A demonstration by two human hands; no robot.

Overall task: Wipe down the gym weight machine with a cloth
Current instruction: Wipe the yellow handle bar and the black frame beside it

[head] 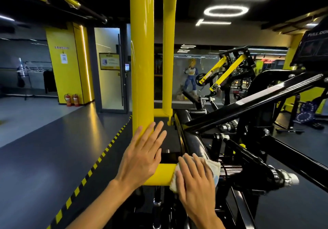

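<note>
Left hand: our left hand (142,159) lies flat against the foot of the yellow post (142,55), fingers straight and spread, pointing up and to the right; the grip is released and holds nothing.
Right hand: our right hand (195,177) presses the cloth (212,166) down with straight fingers laid over it; we see no fingers curled around it, so the grip is released, palm on the fabric.
Cloth: pale and bunched, it sits under our right hand at the right end of the short yellow bar (163,174), where that bar meets the black tube (193,136). Its edges show past the fingers on the right and below the thumb side.
Machine: the yellow post rises out of the top of the view, with a second yellow post (168,51) just beside it to the right. The short yellow bar runs crosswise between our two hands. Black arms (257,97) slope up to the right, with chromed fittings (287,177) near their lower ends.
Floor: dark grey, with a yellow and black striped line (92,168) running diagonally left of the machine.
Background: two fire extinguishers (71,100) stand against a yellow wall (62,69) at left; another yellow and black machine (223,71) and a figure statue (190,76) stand further back.
</note>
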